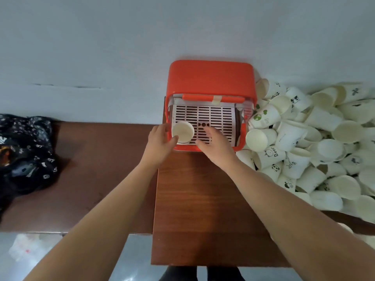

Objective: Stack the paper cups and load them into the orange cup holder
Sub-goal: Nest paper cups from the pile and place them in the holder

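The left hand (160, 141) grips a paper cup (182, 132) at the front-left corner of the orange holder (211, 78); the right hand (215, 142), fingers loose, perhaps touches the slotted tray (219, 116).

Cup pile (328, 149) beyond right edge

Both arms outstretched, left hand (160, 141) grips a paper cup (182, 131), right hand (216, 144) open, palm down.

My left hand (160, 141) grips an upright paper cup (182, 131) at the near left corner of the orange cup holder (211, 78), which stands at the desk's (203, 199) far edge. My right hand (215, 145) reaches flat-fingered over its white slotted tray (215, 116). Loose cups (314, 142) are heaped along the right edge.
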Motion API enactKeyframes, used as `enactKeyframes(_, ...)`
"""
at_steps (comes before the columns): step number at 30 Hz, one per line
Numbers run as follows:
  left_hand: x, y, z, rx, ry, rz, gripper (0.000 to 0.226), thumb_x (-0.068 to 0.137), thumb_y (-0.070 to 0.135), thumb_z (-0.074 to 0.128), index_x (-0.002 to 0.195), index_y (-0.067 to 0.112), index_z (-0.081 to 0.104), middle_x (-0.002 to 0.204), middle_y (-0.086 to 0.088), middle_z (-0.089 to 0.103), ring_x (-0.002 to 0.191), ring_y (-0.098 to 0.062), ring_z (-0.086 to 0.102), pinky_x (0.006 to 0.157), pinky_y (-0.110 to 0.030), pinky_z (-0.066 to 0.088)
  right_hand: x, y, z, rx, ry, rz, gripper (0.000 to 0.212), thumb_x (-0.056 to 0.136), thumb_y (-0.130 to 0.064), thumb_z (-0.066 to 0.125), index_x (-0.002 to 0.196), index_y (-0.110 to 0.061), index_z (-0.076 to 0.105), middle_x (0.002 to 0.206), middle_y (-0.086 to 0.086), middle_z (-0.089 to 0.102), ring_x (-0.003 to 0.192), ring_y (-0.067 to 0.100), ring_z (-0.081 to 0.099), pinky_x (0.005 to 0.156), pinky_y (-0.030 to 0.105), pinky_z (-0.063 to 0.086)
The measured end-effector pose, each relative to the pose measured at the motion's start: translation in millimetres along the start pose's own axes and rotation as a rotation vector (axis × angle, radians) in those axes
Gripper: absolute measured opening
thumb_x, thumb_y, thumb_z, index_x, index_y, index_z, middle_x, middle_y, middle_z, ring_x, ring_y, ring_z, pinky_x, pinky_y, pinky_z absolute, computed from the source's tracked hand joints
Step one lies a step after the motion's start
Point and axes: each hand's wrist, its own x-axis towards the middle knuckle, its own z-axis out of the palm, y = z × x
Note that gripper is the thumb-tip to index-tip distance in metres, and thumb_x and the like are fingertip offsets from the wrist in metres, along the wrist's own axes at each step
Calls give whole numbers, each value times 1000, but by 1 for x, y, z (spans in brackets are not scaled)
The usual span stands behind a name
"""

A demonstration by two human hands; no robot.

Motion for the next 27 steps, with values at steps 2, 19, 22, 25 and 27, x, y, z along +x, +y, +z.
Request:
enactKeyframes(2,-17,9,-1,-37,-35,37,36,94,30,62,128,20,57,121,2,57,106,-9,57,95,-31,50,-22,11,-23,-46,50,-20,49,95,-27,64,141,-15,50,138,0,52,129,13,49,103,21,34)
enactKeyframes(19,-23,121,145,273,-252,490,66,89,23,69,147,11,39,144,-9,39,131,-25,42,107,-37,44,-40,140,-121,-561,70,-41,75,85,-21,70,150,-9,35,151,14,38,139,35,35,113,45,34)
enactKeyframes(22,-10,127,161,347,-236,514,76,84,17,73,150,11,36,149,-12,37,135,-31,39,107,-44,45,-29,149,-115,-640,98,-149,72,85,-31,68,148,-11,40,143,10,48,126,36,46,109,48,37)
enactKeyframes(25,-3,125,169,358,-268,480,84,81,15,75,154,13,32,150,-12,39,137,-31,38,112,-45,40,-18,154,-108,-650,123,-240,69,85,-49,57,144,-15,47,132,5,55,113,33,51,103,47,39)
enactKeyframes(27,-4,122,168,303,-285,470,90,82,23,78,156,13,28,150,-10,40,137,-27,35,115,-34,28,-16,157,-110,-604,169,-257,73,81,-58,65,140,-17,50,126,2,58,110,29,51,101,45,41)
